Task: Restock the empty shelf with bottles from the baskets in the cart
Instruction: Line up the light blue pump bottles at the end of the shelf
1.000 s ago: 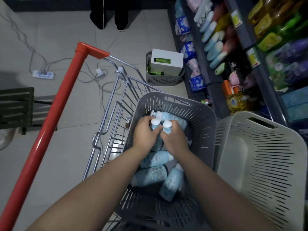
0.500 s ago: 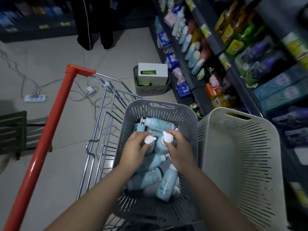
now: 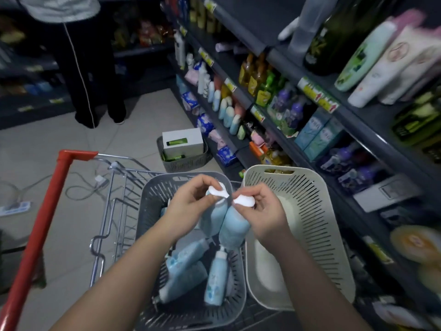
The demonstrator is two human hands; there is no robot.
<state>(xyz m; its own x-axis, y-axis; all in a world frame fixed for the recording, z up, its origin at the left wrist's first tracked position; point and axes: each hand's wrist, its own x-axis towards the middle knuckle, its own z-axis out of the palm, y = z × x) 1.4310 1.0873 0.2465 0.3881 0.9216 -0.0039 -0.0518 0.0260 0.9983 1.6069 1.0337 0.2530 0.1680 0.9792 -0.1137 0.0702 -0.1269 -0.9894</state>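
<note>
In the head view, in the lower middle of the frame, each hand holds one pale blue bottle by its white pump cap, above the grey basket (image 3: 152, 194) that sits in the cart (image 3: 119, 187). The left hand (image 3: 188, 206) has its fingers (image 3: 202, 185) curled around the cap of the left bottle (image 3: 213, 218). The right hand (image 3: 265, 216) pinches the cap of the right bottle (image 3: 233, 225) in the same way. The two bottles hang side by side and touch each other. More blue bottles (image 3: 214, 280) lie on the bottom of the grey basket, and the white basket (image 3: 317, 211) stands just beside it on the right. The shelves (image 3: 317, 96) run along the right of the frame; which one is the empty one I cannot tell. The bottles look like stiff plastic, full and so rather heavy, with a smooth, maybe slippery skin. I think a grip at the neck under the pump is safe for lifting, but the body is better for placing them upright.
</note>
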